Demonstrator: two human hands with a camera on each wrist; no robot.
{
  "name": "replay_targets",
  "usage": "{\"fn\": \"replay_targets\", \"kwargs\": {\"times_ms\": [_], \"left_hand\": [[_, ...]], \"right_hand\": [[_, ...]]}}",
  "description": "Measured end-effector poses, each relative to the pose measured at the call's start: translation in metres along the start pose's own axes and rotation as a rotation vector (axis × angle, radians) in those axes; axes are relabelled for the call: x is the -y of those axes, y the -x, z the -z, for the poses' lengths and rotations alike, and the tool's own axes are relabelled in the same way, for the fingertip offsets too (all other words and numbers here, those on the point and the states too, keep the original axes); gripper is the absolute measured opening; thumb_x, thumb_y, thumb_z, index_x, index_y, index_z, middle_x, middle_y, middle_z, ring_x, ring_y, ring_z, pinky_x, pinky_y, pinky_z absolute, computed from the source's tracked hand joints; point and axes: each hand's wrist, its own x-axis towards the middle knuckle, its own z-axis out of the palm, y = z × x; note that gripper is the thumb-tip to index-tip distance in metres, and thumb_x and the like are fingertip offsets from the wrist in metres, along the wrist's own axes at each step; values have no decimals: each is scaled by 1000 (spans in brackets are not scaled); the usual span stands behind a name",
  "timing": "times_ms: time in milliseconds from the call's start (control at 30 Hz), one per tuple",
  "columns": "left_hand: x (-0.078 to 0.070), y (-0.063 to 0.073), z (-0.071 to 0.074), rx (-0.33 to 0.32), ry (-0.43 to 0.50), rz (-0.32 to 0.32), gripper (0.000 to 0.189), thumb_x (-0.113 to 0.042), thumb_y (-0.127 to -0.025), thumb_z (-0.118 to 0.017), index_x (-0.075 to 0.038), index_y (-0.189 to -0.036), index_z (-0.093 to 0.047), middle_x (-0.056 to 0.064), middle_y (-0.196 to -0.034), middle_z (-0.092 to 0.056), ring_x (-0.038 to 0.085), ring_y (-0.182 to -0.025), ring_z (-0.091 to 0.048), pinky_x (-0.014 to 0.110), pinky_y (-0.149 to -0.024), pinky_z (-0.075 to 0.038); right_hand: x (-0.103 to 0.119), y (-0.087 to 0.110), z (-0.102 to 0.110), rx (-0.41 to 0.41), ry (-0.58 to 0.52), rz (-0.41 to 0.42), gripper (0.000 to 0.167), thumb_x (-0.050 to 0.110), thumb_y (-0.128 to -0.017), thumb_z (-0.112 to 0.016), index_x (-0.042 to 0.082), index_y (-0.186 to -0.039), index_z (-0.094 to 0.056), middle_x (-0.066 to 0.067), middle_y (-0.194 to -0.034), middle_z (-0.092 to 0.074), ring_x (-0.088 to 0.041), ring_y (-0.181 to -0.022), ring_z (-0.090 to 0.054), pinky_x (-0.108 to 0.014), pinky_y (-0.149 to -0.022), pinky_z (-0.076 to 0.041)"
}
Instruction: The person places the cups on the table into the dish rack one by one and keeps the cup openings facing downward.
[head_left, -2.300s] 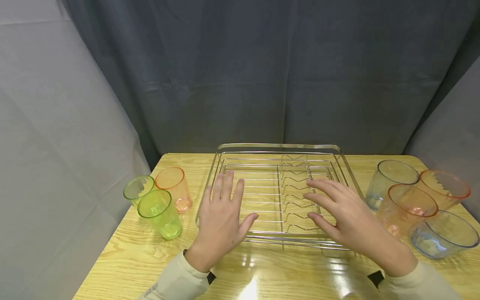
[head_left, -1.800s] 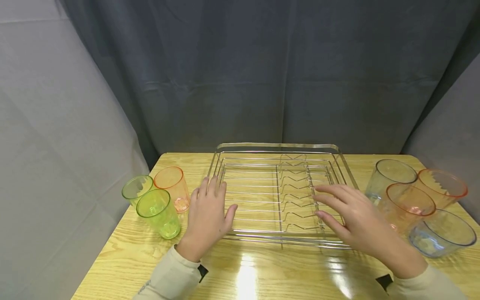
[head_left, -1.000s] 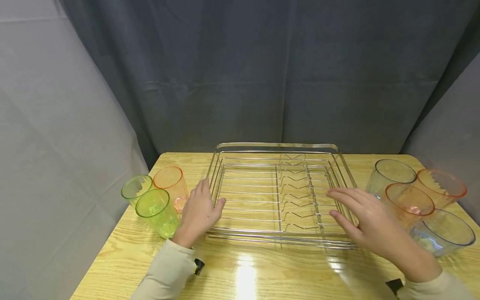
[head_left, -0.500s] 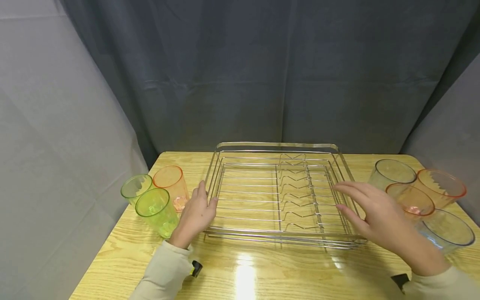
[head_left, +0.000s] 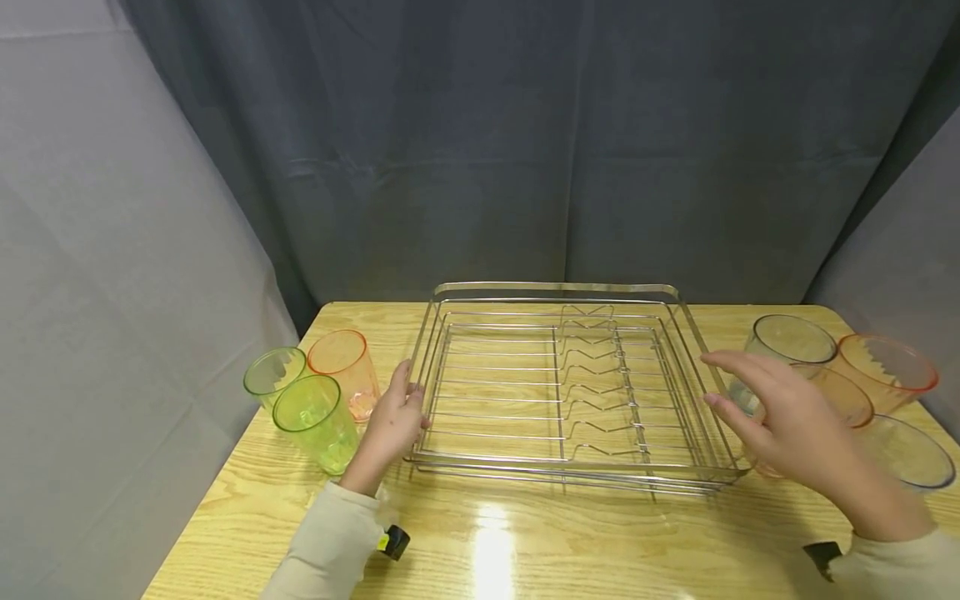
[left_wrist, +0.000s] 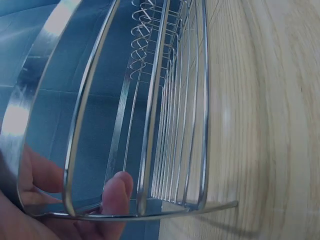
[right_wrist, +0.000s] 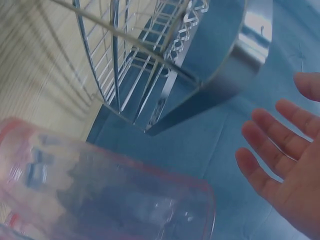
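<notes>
rack (head_left: 558,383): long axis left-right | left hand (head_left: 390,431): grips rack's left end | right hand (head_left: 787,418): relaxed, seemingly just off rack's right end

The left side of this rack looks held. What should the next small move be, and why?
Probably move the right hand inward and close it on the right side of the wire rack. The left hand grips the opposite side, while the right wrist view shows the right hand open and apart from the rack. Inward seems safest, since an orange cup stands close by.
</notes>
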Motion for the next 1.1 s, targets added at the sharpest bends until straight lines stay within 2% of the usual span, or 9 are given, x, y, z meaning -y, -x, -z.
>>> {"fn": "replay_targets", "kwargs": {"times_ms": [67, 167, 267, 367, 500, 633, 733, 933, 1100], "left_hand": [[1, -1, 0, 5, 37, 18, 58, -22, -108, -31, -16, -161, -7, 27, -154, -36, 27, -82, -63, 32, -59, -54], [1, -1, 0, 11, 65, 33, 58, -22, -108, -31, -17, -161, -8, 26, -154, -37, 26, -82, -62, 36, -63, -55], [2, -1, 1, 17, 74, 42, 58, -22, -108, -30, -15, -161, -8, 24, -152, -42, 24, -81, -61, 34, -61, -54], [2, -1, 2, 21, 81, 57, 56, -22, -108, -28, -9, -160, -10, 22, -148, -47, 22, -78, -61, 26, -55, -47], [1, -2, 2, 28, 132, 82, 53, -21, -108, -25, -1, -157, -19, 21, -142, -50, 17, -74, -57, 20, -52, -38], [2, -2, 1, 33, 178, 97, 52, -22, -109, -24, 1, -155, -23, 21, -137, -51, 15, -71, -52, 19, -53, -39], [2, -3, 1, 26, 154, 103, 51, -23, -109, -25, -1, -155, -25, 20, -136, -53, 16, -71, -53, 20, -53, -39], [2, -3, 0, -13, 95, 105, 50, -23, -109, -26, -2, -154, -30, 18, -133, -58, 20, -72, -56, 25, -60, -44], [1, -4, -1, -26, 61, 91, 48, -21, -107, -29, -2, -151, -33, 19, -131, -60, 20, -70, -57, 27, -60, -44]], "right_hand": [[-4, 1, 2, -10, 5, -2, 46, 13, -84, -77, 8, -128, -63, -18, -124, -66, -34, -103, -61, -31, -92, -41], [-9, 2, 5, -11, 1, -4, 45, 12, -84, -77, 6, -127, -63, -19, -123, -66, -37, -108, -60, -29, -94, -39], [-13, 5, 6, 14, -3, -36, 44, 14, -87, -75, 6, -128, -62, -21, -124, -65, -40, -110, -58, -44, -91, -42], [-14, 7, 7, 32, -8, -68, 43, 16, -88, -73, 7, -129, -61, -23, -126, -63, -42, -113, -56, -52, -85, -41], [-12, 7, 9, 30, 7, -88, 42, 17, -89, -73, 7, -128, -62, -22, -126, -64, -41, -113, -56, -53, -86, -41], [-12, 7, 12, 28, 30, -96, 42, 18, -88, -74, 6, -127, -62, -24, -126, -63, -43, -113, -57, -55, -83, -44], [-13, 7, 14, 35, 30, -113, 44, 19, -88, -74, 5, -128, -62, -25, -128, -62, -44, -114, -56, -56, -82, -44], [-20, 10, 15, 22, 33, -116, 45, 13, -86, -76, 6, -128, -62, -21, -126, -64, -40, -114, -57, -46, -86, -40], [-29, 13, 16, 4, 26, -118, 42, 11, -86, -75, 1, -125, -62, -26, -125, -62, -45, -112, -54, -54, -88, -39]]}}
